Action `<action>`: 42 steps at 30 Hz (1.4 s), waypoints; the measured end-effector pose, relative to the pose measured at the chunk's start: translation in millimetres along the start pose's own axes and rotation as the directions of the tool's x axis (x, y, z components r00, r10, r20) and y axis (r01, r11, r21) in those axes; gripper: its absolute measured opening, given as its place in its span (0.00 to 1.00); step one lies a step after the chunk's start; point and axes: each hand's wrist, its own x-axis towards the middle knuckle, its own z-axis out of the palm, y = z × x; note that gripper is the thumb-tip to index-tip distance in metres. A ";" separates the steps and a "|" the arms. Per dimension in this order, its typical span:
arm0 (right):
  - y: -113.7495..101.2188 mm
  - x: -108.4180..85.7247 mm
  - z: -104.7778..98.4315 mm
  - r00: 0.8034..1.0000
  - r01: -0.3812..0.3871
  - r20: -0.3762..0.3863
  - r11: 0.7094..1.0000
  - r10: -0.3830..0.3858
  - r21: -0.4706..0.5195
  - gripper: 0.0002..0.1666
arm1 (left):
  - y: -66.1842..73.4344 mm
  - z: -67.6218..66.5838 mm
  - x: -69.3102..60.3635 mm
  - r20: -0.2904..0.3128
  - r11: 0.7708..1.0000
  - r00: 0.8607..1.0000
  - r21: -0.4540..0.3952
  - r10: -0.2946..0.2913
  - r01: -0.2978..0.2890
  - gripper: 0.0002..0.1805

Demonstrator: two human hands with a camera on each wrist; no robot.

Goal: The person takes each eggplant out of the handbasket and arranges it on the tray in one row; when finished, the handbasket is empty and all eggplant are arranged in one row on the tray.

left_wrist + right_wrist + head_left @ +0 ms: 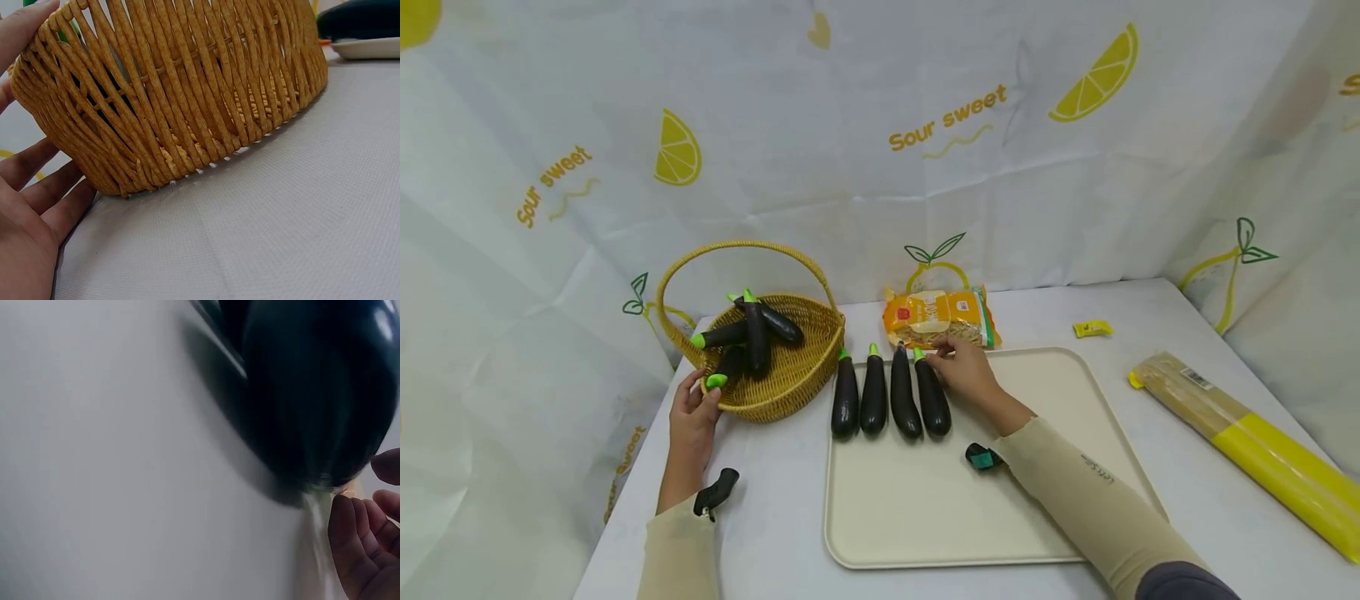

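Observation:
A wicker basket [797, 392] [187, 81] tilts on the table's left side with several dark eggplants [757, 337] inside. My left hand [694, 421] [31, 219] grips its near left rim, the thumb at the rim and the fingers against the outer wall. Several more eggplants lie side by side, green stems away from me, on the back left of the beige tray [955, 517]. At the rightmost eggplant [933, 400] [319, 387] is my right hand [973, 379] [369, 550], fingers bent beside its stem, with a gap between thumb and fingers.
An orange bag of dry food [936, 317] lies behind the tray. To the right are a small yellow packet [1092, 328] and a long yellow package [1262, 458]. A white printed cloth [850, 108] hangs behind the table.

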 end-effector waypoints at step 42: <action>-208.1 112.4 181.4 0.940 0.248 0.255 0.967 -0.228 -0.048 0.38 | -5.3 -6.0 4.2 0.031 1.000 0.999 0.005 0.018 -0.019 0.29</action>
